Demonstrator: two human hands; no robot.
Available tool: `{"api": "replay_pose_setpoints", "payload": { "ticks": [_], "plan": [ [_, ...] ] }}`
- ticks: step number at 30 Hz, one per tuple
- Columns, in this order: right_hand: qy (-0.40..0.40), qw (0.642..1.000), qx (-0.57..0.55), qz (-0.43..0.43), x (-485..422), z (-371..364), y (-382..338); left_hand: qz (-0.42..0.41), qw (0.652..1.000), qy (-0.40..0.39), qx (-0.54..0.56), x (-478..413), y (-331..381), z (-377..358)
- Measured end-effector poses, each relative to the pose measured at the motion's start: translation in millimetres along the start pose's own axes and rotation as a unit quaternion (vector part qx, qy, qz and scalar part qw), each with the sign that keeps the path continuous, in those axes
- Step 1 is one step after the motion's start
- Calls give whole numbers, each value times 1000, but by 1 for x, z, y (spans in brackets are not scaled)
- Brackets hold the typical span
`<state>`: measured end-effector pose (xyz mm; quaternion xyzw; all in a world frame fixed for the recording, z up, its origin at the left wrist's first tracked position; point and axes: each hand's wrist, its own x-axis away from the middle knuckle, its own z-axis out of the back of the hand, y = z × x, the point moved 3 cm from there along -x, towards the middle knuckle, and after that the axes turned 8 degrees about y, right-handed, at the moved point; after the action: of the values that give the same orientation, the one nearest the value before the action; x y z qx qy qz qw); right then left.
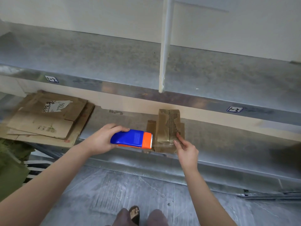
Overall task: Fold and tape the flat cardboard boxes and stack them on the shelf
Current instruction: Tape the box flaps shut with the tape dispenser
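A small folded cardboard box [168,126] stands on the lower metal shelf [228,144], its top patched with brown tape and torn corrugation. My left hand [104,139] grips a blue and orange tape dispenser [132,139], whose toothed edge sits against the box's left front corner. My right hand [185,148] rests on the box's front right corner, fingers fairly straight, pressing a strip of clear tape there. A stack of flat cardboard boxes [48,118] lies at the left end of the same shelf.
An upper metal shelf [146,67] spans the view above, with a white upright post [164,51] in front of it. Label stickers [234,109] sit on its front edge. Grey floor and my sandalled feet [134,214] show below. Green fabric [11,168] lies at the left.
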<state>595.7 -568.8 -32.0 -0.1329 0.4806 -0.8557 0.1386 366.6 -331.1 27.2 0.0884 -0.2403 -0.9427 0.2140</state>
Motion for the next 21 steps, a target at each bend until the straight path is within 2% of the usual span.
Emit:
{"api": "replay_pose_setpoints", "payload": {
  "ticks": [9,16,21],
  "plan": [
    [-14,1000,-14,-5,-5,1,2,9,999,-29,-45,-17,8,-13],
    [-12,1000,-22,-5,-5,3,3,35,997,-52,52,-6,6,-28],
    [-2,1000,-4,9,-1,0,-1,62,996,-35,54,4,-10,-8]
  ]
}}
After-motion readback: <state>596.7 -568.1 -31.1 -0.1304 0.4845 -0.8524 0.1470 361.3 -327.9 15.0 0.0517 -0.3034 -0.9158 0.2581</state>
